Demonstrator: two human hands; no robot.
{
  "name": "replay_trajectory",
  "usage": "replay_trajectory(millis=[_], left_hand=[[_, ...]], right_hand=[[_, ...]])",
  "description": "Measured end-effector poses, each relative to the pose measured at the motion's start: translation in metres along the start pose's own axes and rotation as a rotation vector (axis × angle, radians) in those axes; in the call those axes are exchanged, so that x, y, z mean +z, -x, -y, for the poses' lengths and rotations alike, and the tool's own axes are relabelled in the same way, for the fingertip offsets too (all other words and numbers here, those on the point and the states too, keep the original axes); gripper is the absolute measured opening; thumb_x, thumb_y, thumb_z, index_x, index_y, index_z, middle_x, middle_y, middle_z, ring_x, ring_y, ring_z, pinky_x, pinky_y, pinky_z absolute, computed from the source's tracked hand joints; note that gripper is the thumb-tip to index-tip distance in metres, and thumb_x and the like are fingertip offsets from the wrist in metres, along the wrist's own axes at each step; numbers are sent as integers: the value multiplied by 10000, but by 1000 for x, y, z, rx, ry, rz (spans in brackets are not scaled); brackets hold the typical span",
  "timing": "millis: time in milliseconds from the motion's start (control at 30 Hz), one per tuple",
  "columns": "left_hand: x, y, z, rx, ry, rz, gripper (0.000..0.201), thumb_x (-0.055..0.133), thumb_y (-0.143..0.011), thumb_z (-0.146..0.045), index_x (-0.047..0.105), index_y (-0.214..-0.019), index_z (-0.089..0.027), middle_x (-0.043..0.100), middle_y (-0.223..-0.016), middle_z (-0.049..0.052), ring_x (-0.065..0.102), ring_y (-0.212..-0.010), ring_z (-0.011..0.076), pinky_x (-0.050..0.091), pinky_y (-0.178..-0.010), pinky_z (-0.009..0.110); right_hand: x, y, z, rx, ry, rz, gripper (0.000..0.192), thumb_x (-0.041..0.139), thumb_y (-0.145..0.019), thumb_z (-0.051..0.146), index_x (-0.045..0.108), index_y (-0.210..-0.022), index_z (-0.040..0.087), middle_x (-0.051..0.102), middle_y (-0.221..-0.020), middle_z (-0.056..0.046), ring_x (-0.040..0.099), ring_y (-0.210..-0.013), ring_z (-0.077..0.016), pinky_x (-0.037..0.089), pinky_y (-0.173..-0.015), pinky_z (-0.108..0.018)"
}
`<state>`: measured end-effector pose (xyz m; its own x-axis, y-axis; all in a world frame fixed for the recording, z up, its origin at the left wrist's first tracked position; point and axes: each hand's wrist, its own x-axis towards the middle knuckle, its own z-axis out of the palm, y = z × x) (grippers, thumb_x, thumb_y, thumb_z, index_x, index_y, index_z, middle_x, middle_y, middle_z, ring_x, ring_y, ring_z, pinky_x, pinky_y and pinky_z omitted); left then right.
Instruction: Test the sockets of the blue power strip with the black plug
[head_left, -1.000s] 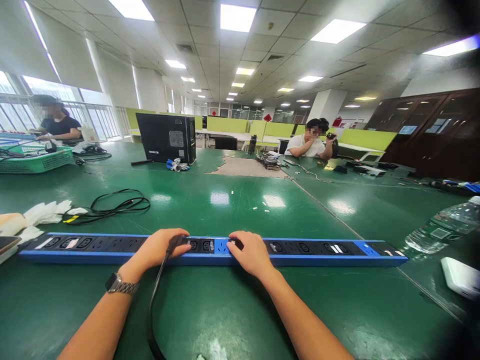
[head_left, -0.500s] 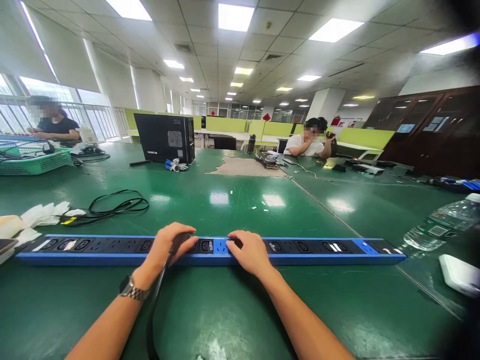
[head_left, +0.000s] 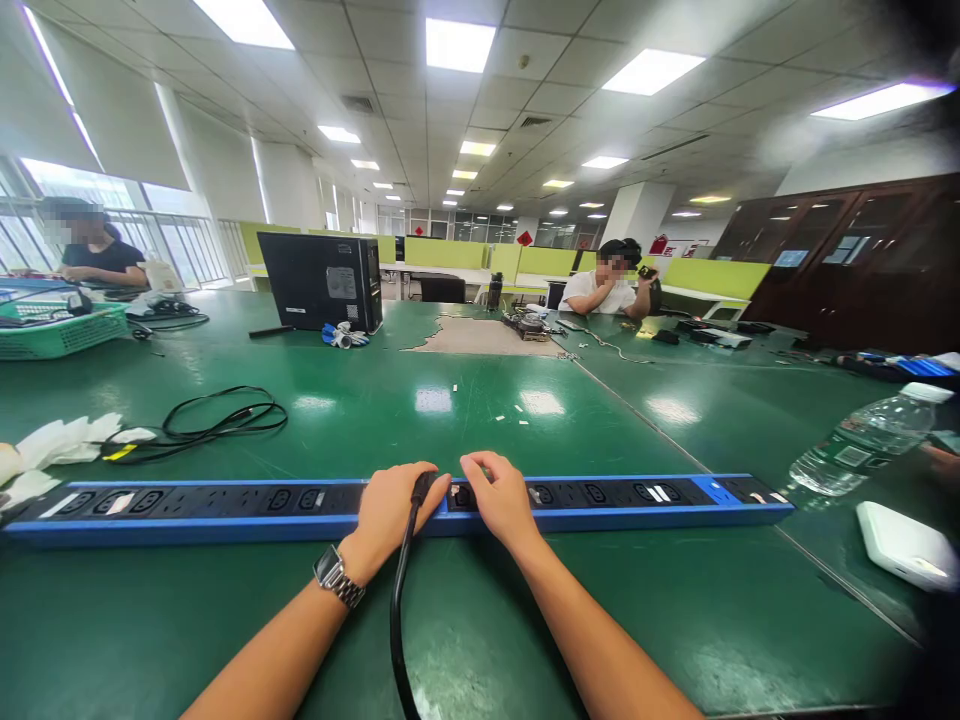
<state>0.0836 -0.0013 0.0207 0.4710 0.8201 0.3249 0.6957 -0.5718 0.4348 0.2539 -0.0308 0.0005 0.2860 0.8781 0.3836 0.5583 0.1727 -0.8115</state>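
Observation:
A long blue power strip [head_left: 232, 500] with black socket panels lies across the green table in front of me. My left hand [head_left: 394, 512], with a metal-banded watch on its wrist, is closed on the plug [head_left: 422, 487] of a thick black power cord [head_left: 397, 610]. It rests over the strip just left of the middle, hiding the sockets beneath it; the plug's tip is covered by my fingers. Close by on the right, my right hand [head_left: 501, 500] is over the strip with curved, parted fingers, beside a socket. Nothing shows in it.
A coiled black cable [head_left: 225, 420] and white tissues [head_left: 64, 445] lie at left. On the right are a water bottle [head_left: 862, 445] and a white device [head_left: 907, 545]. Farther back stand a computer tower [head_left: 319, 282] and a green basket [head_left: 67, 330]. Two people sit across the table.
My left hand has slid right along the strip with the plug and cord, closing in on my right hand. My right hand stays near its place. The view has shifted slightly.

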Motion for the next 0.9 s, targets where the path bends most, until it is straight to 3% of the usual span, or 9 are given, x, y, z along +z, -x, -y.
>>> replay_trajectory(millis=[167,367,467,567,667,767,900], left_hand=[[1,-3,0,-16,-114,76,413,438,-926,-555,700,-978,-241,748,-881,75,700,-810,247,464,-678,304],[6,1,-5,87,-285,69,401,444,-936,-539,660,-954,-202,714,-867,98,665,-833,256,464,-723,338],[9,4,-3,144,-270,70,356,490,-931,-491,635,-1097,-212,711,-934,95,653,-904,249,468,-782,348],[11,6,1,146,-195,57,484,538,-901,-518,550,-1278,-214,703,-1050,106,639,-979,262,463,-856,378],[11,8,3,113,-168,40,594,581,-856,-565,517,-1323,-203,689,-1114,124,620,-1039,292,444,-922,424],[8,8,2,75,-157,59,697,625,-806,-592,488,-1356,-187,672,-1164,144,604,-1083,313,426,-954,443],[6,9,0,58,-218,91,756,668,-775,-485,424,-1410,-156,660,-1180,175,606,-1080,328,414,-951,459]], right_hand=[[-1,1,4,1,26,-5,330,482,-882,465,700,-824,225,724,-941,-43,602,-928,-200,438,-850,-331],[0,4,6,6,39,17,337,474,-885,476,700,-815,235,721,-957,-41,588,-963,-205,435,-882,-346],[1,0,3,26,-26,-10,372,470,-875,505,705,-823,222,725,-946,-50,598,-954,-209,442,-887,-351],[-3,-7,-3,111,-162,-54,386,466,-852,505,701,-819,201,731,-909,-57,625,-907,-211,463,-852,-344],[-6,-11,-8,165,-258,-59,278,495,-791,392,681,-815,187,730,-887,-64,642,-870,-214,488,-806,-341],[-6,-5,-6,1,-154,46,229,498,-706,242,672,-847,196,717,-954,-62,625,-942,-220,477,-866,-367],[-3,9,7,-320,130,255,400,554,-679,166,667,-1058,222,654,-1177,-61,522,-1145,-238,406,-996,-413]])
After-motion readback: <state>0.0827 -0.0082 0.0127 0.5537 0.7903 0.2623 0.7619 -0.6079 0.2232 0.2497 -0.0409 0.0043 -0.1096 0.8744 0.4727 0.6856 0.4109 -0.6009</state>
